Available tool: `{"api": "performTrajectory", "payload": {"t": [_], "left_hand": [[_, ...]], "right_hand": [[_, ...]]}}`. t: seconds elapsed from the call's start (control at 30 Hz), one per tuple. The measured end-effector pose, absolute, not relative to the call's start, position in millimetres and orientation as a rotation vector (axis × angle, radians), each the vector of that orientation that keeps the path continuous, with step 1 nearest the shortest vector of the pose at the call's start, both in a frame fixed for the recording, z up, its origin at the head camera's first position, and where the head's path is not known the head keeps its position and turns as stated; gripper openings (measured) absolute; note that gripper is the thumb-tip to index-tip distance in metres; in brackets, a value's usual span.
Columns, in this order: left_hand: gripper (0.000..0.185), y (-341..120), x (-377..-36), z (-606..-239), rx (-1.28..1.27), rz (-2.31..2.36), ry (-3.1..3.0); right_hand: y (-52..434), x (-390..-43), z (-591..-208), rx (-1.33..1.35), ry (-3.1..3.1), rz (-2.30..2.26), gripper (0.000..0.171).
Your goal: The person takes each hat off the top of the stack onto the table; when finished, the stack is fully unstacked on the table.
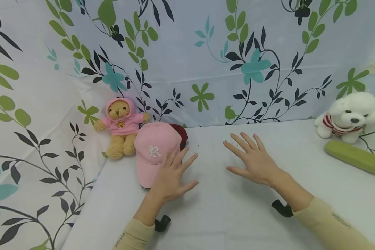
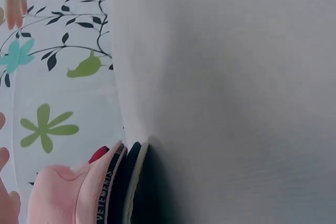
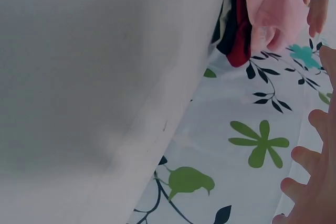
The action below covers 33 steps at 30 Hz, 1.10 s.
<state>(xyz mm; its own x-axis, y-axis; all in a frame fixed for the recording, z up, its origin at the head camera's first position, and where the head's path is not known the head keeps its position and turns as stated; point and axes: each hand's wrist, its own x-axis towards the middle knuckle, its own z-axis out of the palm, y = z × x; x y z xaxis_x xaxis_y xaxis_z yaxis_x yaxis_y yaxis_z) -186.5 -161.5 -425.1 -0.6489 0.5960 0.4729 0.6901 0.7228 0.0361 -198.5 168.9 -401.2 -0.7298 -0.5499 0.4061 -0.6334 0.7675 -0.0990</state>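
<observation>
My left hand (image 1: 172, 173) is held out with its fingers spread, overlapping the right side of a pink baseball cap (image 1: 153, 149) in the head view. That cap bears a white letter R and tops a small stack; a dark red cap (image 1: 180, 133) pokes out behind it. Darker and pale brims (image 2: 131, 182) show under the pink one in the left wrist view. To the right, my right hand (image 1: 254, 161) hovers over the white table with fingers spread and nothing in them. Only fingertips (image 3: 304, 158) and part of the hand show in the right wrist view.
A teddy bear (image 1: 121, 121) in a pink hoodie sits left of the caps. At the far right are a white plush dog (image 1: 353, 116) with a striped scarf and a green glasses case (image 1: 356, 158). A leaf-patterned curtain (image 1: 187, 62) hangs behind the white table (image 1: 212, 215).
</observation>
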Motion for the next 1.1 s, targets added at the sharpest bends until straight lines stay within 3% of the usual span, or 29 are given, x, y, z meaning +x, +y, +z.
{"api": "performTrajectory", "payload": {"t": [0.5,1.1], "left_hand": [[0.077,-182,-193,-415,-0.721,-0.455,-2.482],[0.085,-235,-202,-436,-0.521,-0.985,-2.266]], "right_hand": [[124,-223,-399,0.912,-2.587,0.491,0.078],[51,-253,-401,0.958,-2.502,0.85,0.075]]}}
